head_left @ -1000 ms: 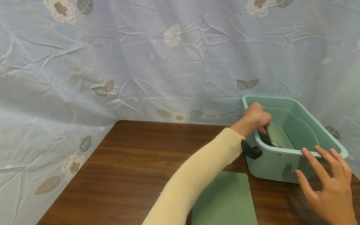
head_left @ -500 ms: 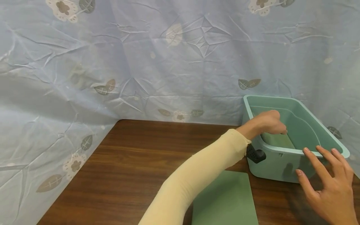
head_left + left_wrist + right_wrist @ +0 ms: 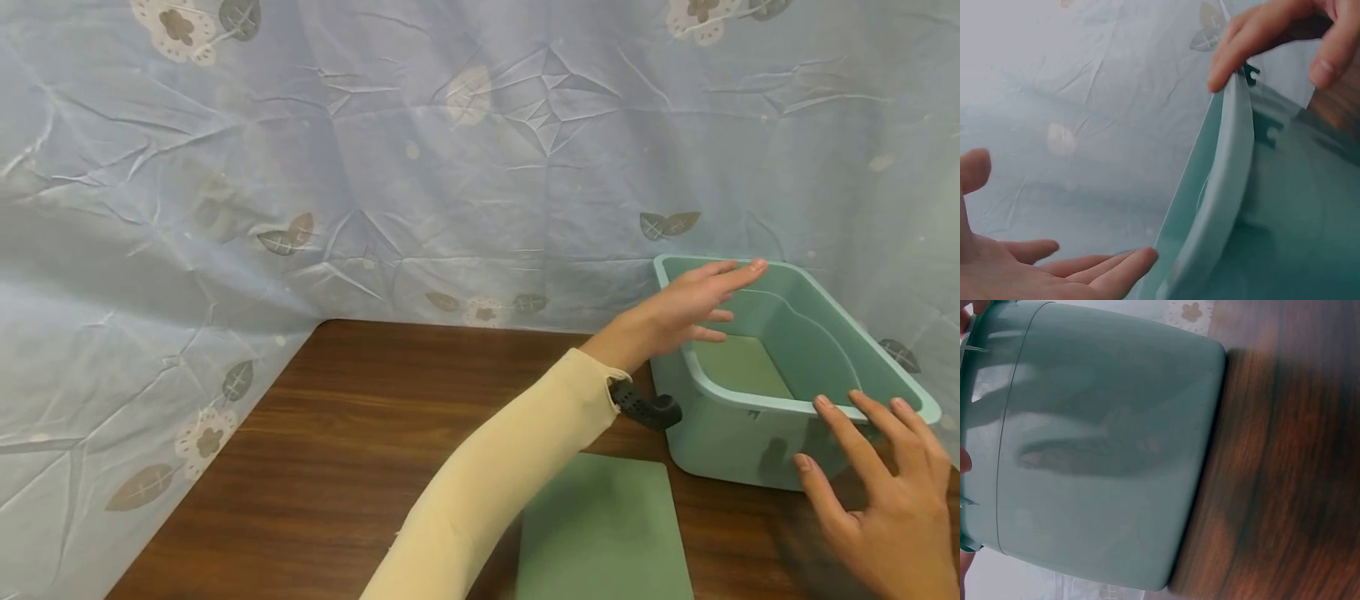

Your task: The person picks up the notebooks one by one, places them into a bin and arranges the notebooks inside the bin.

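Over the left rim of a mint-green plastic bin (image 3: 720, 442), my left hand (image 3: 686, 308) hovers with its fingers straight and nothing in them. A flat, sage-green thing (image 3: 742, 367) lies on the bottom of the bin, partly hidden by the near wall. My right hand (image 3: 888, 483) rests its spread fingertips on the near rim. The left wrist view has my left hand (image 3: 1072, 269), palm up, beside the rim (image 3: 1219, 181), and my right hand (image 3: 1285, 31) at the rim's top. In the right wrist view, the bin's outer wall (image 3: 1116, 412) takes up most of the frame.
A flat green board (image 3: 607, 525) lies on the dark wooden table (image 3: 337, 467), left of the bin and partly under my left sleeve (image 3: 510, 467). A wrinkled pale curtain (image 3: 450, 167) with flower and leaf prints hangs behind and beside the table.
My left hand has lowered the flat green thing into the bin, let it go, and drawn up and left with its fingers straightened. The right hand stays at the rim.
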Tool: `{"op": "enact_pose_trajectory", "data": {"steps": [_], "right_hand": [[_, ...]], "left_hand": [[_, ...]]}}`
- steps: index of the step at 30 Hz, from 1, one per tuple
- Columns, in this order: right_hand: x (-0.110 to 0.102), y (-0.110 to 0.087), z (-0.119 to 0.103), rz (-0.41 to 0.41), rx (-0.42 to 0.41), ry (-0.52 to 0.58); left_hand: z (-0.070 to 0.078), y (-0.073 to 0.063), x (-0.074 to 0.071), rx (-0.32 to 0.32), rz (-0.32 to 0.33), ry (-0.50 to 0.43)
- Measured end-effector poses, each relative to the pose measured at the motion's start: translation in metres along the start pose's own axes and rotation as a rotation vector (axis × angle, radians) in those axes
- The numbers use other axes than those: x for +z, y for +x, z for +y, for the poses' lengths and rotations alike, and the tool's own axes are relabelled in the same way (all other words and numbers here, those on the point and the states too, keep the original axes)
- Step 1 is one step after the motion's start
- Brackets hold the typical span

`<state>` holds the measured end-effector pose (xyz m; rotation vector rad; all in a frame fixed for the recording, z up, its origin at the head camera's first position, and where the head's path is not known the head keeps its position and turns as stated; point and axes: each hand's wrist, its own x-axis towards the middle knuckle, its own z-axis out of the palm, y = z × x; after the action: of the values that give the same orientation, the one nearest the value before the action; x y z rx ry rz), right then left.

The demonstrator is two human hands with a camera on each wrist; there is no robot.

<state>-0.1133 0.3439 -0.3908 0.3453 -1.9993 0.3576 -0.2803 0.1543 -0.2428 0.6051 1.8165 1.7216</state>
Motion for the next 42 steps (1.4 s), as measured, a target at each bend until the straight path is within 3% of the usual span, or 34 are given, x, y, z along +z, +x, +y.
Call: {"op": "enact_pose_trajectory", "data": {"steps": [3, 7, 12, 16, 20, 24, 28, 34, 38, 42], "right_hand": [[-0.001, -0.001, -0.001, 0.005, 0.015, -0.014], [-0.003, -0.002, -0.002, 0.004, 0.034, -0.029], [-0.001, -0.002, -0.002, 0.035, 0.021, -0.031], [-0.001, -0.003, -0.001, 0.036, 0.014, -0.032], [-0.002, -0.003, -0.003, 0.010, 0.028, -0.032], [-0.002, -0.001, -0.005, 0.008, 0.025, -0.028], [-0.001, 0.002, -0.007, 0.016, 0.018, -0.025], [0.000, 0.002, -0.005, 0.013, 0.006, -0.025], [0.001, 0.003, -0.002, 0.034, -0.018, -0.031], [0.002, 0.004, 0.001, 0.080, -0.037, -0.027]], "left_hand": [[-0.001, -0.006, -0.007, 0.045, 0.016, 0.016], [-0.004, -0.017, -0.014, 0.099, 0.055, 0.167], [-0.008, -0.033, -0.022, 0.166, 0.121, 0.548], [-0.013, -0.048, -0.031, 0.250, 0.083, 0.844], [-0.025, -0.071, -0.042, 0.260, 0.048, 1.098], [-0.037, -0.097, -0.053, 0.218, 0.057, 1.289], [-0.050, -0.118, -0.068, 0.205, 0.064, 1.360], [-0.068, -0.145, -0.088, 0.189, 0.044, 1.362], [-0.078, -0.158, -0.091, 0.170, -0.008, 1.379], [-0.092, -0.162, -0.089, 0.115, -0.096, 1.405]]}}
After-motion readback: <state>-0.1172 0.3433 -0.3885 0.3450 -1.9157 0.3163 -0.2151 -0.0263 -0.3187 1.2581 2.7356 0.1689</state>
